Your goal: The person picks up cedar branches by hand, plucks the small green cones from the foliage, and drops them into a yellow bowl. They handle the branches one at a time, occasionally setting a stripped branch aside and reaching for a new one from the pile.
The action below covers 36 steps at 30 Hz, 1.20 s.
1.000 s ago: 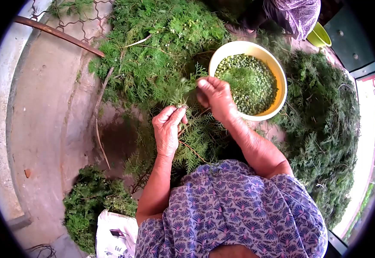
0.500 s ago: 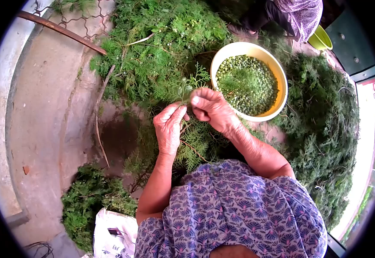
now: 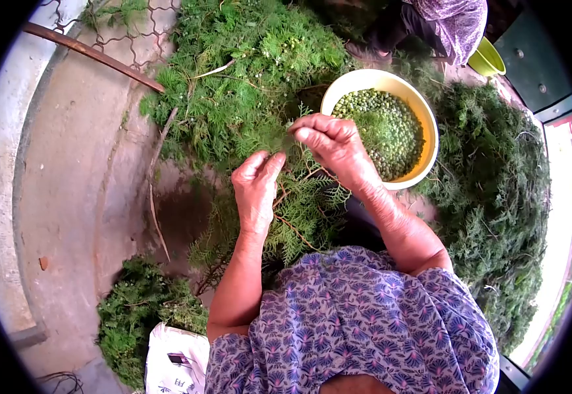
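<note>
My left hand [image 3: 256,190] is raised over the green branches, thumb and forefinger pinched near their tips; whatever lies between them is too small to make out. Just right of it, my right hand [image 3: 338,148] is also pinched, close to the left edge of the yellow basin [image 3: 430,148]. A blurred wisp of green shows between the two hands, which are slightly apart. Round green berries [image 3: 397,157] fill much of the basin, with a feathery green sprig [image 3: 374,128] on top. A leafy branch [image 3: 299,220] lies below my hands.
Cut greenery [image 3: 246,79] is heaped ahead, with another long heap [image 3: 489,223] at right. A white sack [image 3: 176,368] sits at lower left near a small pile [image 3: 135,308]. A wooden bar [image 3: 95,58] lies upper left. Another person [image 3: 453,26] and a green basin [image 3: 487,59] are upper right.
My hands have moved apart a little, my right hand upward. The sprig seen between them earlier is now only a faint blur.
</note>
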Motion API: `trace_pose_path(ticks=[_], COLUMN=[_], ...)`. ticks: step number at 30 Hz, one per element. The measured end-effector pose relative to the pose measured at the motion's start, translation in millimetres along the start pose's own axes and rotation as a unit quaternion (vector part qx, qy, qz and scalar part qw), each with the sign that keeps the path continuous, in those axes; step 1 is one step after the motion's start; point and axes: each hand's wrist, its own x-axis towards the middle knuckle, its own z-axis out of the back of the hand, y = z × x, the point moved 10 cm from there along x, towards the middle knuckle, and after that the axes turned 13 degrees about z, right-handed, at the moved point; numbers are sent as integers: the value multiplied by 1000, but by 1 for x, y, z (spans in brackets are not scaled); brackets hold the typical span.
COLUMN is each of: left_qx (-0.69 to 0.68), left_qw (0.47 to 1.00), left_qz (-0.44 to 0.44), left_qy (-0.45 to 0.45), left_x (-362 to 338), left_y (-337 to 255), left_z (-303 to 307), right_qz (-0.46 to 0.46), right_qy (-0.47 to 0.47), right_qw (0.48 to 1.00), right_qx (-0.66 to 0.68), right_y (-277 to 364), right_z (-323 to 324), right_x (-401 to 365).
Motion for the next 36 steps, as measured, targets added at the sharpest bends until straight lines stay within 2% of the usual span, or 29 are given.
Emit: trace_pose_path(ticks=[2, 4, 8, 9, 11, 15, 17, 18, 19, 20, 21, 22, 24, 26, 28, 30, 32, 33, 35, 36], left_qx=[0, -6, 46, 64, 82, 66, 49, 15, -19, -20, -61, -103, -109, -82, -92, -53, -34, -30, -25, -25], left_qw=[1000, 999, 996, 993, 990, 994, 995, 996, 995, 995, 994, 992, 991, 994, 993, 997, 997, 997, 997, 997], left_qz=[-6, -52, -81, -96, -110, -68, -62, -65, -69, -70, -61, -51, -49, -55, -58, -49, -50, -50, -49, -51], left_qy=[-1, 13, 18, 25, 34, 52, 65, 65, 63, 61, 59, 58, 57, 39, 45, 36, 40, 48, 54, 55], left_x=[1, 1, -1, -2, -7, -8, -6, -5, -5, -4, -3, -2, -2, -4, -5, -7, -9, -9, -9, -9], left_y=[-2, -8, -14, -18, -24, -17, -12, -12, -12, -12, -11, -9, -13, -14, -16, -17, -18, -19, -18, -18], left_z=[-3, -6, -9, -12, -16, -16, -13, -10, -7, -5, 0, 3, 4, 6, 5, 3, 2, 2, 2, 2], right_qz=[119, 104, 46, 46, 115, 115, -93, -128, -106, -82, -72, -56, -113, -102, -131, -153, -157, -157, -233, -234], right_qy=[46, 41, 49, 48, 71, 89, 26, 19, -14, -45, -77, -51, -127, -63, -90, -57, -12, -12, -34, -34], right_qw=[987, 989, 990, 990, 980, 977, 995, 990, 971, 930, 925, 919, 899, 914, 936, 951, 947, 947, 939, 938], right_qx=[-96, -101, -121, -121, -145, -154, 23, 64, 212, 355, 366, 388, 403, 388, 313, 264, 280, 280, 252, 252], right_y=[5, 0, 1, -1, 7, 9, -14, -20, -22, -24, -26, -20, -30, -38, -45, -43, -46, -42, -45, -49], right_z=[-11, -13, -13, -11, -14, -17, -15, -9, -5, -1, 11, 14, 18, 6, 2, -8, -17, -19, -23, -24], right_x=[6, 3, 0, -1, -2, -2, -10, -12, -9, -5, -3, -1, -9, -8, -11, -8, -6, -4, -10, -10])
